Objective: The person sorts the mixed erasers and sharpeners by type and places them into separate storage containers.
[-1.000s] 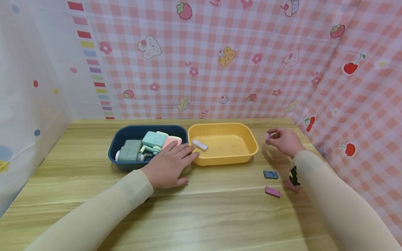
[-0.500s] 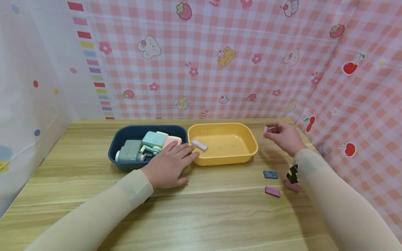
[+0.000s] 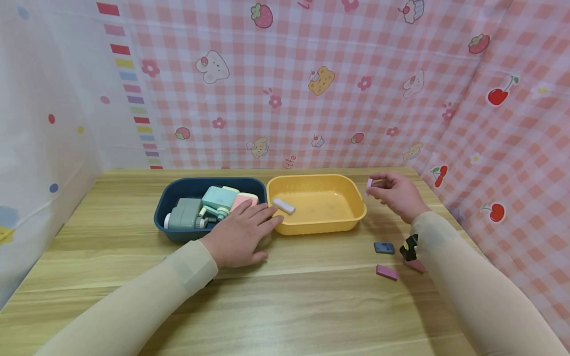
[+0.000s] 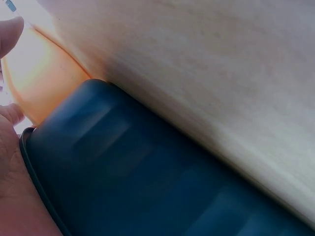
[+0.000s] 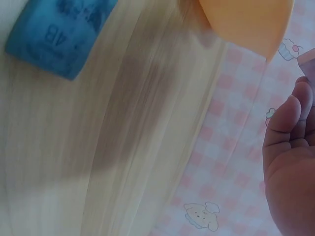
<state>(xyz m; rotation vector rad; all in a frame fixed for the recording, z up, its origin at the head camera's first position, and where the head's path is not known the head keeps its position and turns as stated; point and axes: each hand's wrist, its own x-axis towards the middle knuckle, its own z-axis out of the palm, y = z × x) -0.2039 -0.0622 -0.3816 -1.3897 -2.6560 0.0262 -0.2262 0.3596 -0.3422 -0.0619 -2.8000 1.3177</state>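
My right hand point(image 3: 403, 198) pinches a small pale pink eraser point(image 3: 369, 186) between thumb and fingers, just off the right rim of the yellow bin point(image 3: 325, 227). In the right wrist view, the pink eraser point(image 5: 307, 61) shows at the frame's edge above the fingertips. My left hand point(image 3: 240, 237) lies with straight, spread fingers over the place where the yellow bin meets the dark blue bin point(image 3: 178, 236). A whitish eraser point(image 3: 283, 205) lies inside the yellow bin at its left end. On the table below my right hand are a blue eraser point(image 3: 384, 247) marked 4B and a magenta eraser point(image 3: 386, 272).
Several boxy items fill the dark blue bin, among them a grey-green one point(image 3: 184, 213), a mint one point(image 3: 219, 197) with a crank-like arm, and a pink one point(image 3: 244, 199). Another pink eraser point(image 3: 415, 266) lies partly hidden by my right wrist. A pink checked cloth point(image 3: 285, 99) hangs behind the table.
My right hand has moved left with the pale pink eraser, rising slightly, closer to the yellow bin's rim. My left hand and both bins have stayed put.
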